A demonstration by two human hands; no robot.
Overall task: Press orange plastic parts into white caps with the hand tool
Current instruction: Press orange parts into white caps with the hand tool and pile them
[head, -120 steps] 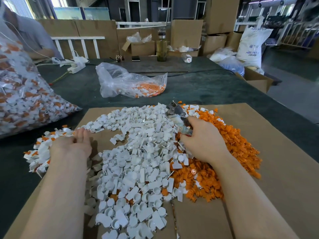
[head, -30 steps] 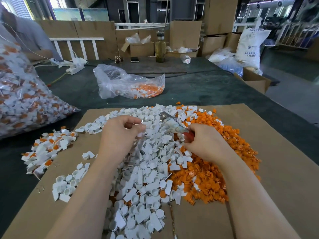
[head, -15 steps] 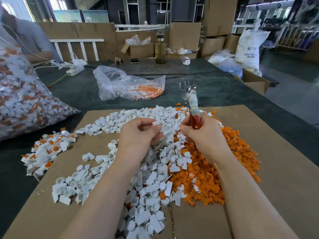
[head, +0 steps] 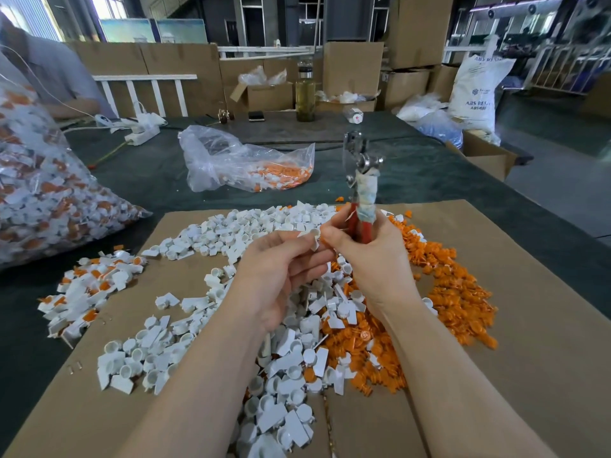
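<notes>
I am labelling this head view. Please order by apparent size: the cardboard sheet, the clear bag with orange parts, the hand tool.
1. cardboard sheet, by far the largest.
2. clear bag, though it lies farther away.
3. hand tool.

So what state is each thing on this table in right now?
Hand tool: upright, head up, gripped by the right hand.
White cap: pinched by the left hand, touching the right fingers.
White caps pile: loose on the cardboard.
Orange parts pile: loose.
Clear bag: open, lying flat, partly filled.
Big bag: full.
Bottle: upright.
</notes>
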